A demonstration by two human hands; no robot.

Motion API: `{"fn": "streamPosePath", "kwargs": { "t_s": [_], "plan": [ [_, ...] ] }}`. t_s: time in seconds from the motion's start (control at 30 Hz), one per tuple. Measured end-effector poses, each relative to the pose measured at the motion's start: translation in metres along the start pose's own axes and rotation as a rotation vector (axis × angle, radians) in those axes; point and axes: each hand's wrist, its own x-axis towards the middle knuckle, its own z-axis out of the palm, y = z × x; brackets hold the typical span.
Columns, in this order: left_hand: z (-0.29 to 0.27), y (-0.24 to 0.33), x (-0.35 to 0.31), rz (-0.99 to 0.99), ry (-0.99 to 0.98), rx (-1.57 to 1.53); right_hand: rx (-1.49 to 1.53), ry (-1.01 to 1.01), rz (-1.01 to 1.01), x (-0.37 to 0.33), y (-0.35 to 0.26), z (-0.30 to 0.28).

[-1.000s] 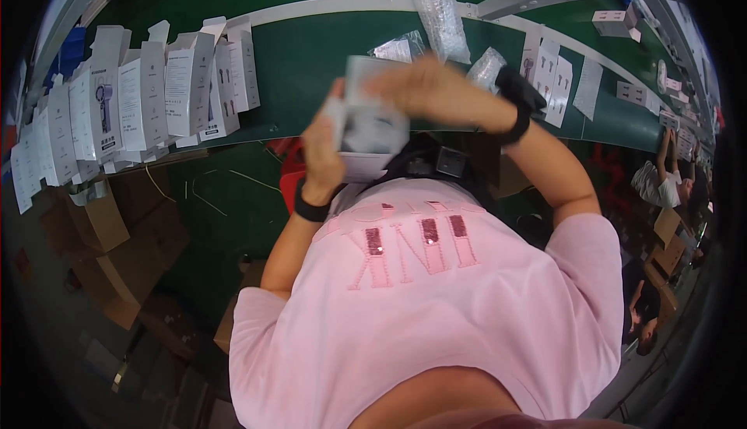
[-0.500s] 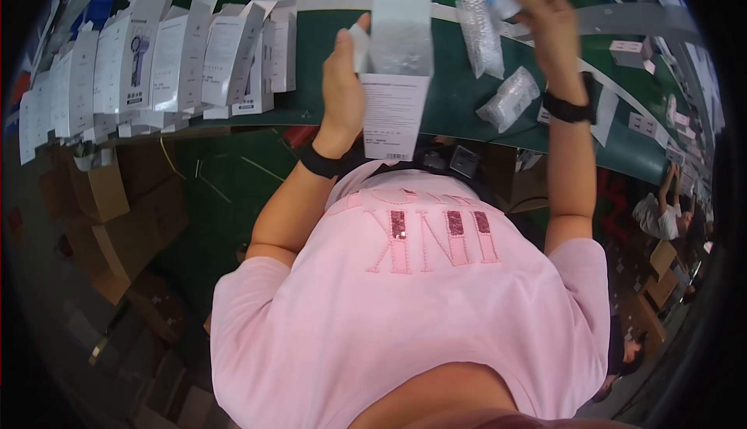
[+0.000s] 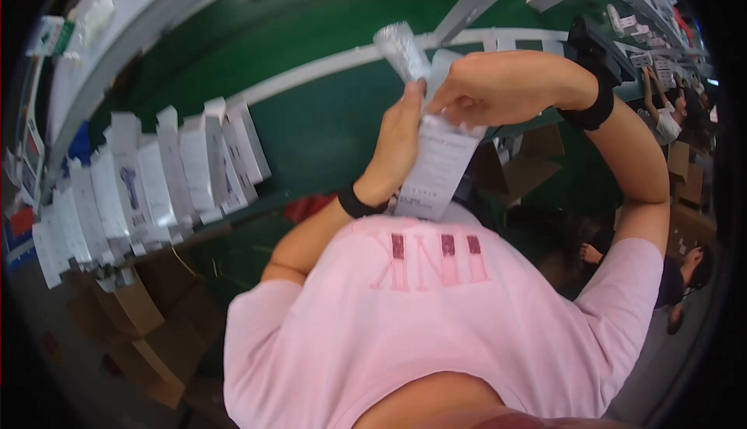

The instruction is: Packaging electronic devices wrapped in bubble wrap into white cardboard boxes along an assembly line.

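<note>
Upright in front of my shirt, a tall white carton (image 3: 440,166) with printed text is held along its left side by my left hand (image 3: 395,145). My right hand (image 3: 506,90) reaches over the carton's upper end with its fingers bent inward at the mouth. Whatever those fingers hold is hidden behind them. A raised pale flap (image 3: 443,67) shows just behind the hands. Beyond my left fingertips is a bubble-wrapped packet (image 3: 403,51), its lower end partly covered by the hands.
A row of upright white cartons (image 3: 159,180), several with raised flaps, stands at left on the green worktable (image 3: 311,129). Brown cardboard boxes (image 3: 152,351) lie below left. An open brown box (image 3: 529,160) sits beyond the carton. Other people (image 3: 665,117) work at far right.
My right hand has come from the far right, where it held a small blue-and-white packet, to the carton's mouth. The view has turned, and the row of cartons appears lower.
</note>
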Motion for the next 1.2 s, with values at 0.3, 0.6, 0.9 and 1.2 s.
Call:
{"fn": "streamPosePath", "kwargs": {
  "t_s": [0.3, 0.6, 0.9, 1.2],
  "plan": [
    [0.017, 0.011, -0.002, -0.041, -0.054, 0.088, 0.217, 0.396, 0.019, -0.008, 0.031, 0.038],
    [0.033, 0.019, 0.008, -0.062, -0.042, -0.025, 0.567, 0.200, -0.013, -0.020, 0.041, 0.035],
    [0.028, 0.007, -0.002, 0.124, -0.246, -0.142, 0.394, 0.023, -0.140, -0.030, 0.044, 0.049],
    [0.015, 0.017, 0.016, 0.174, -0.395, 0.189, 1.631, 0.684, -0.136, -0.020, 0.086, 0.131]
  ]
}}
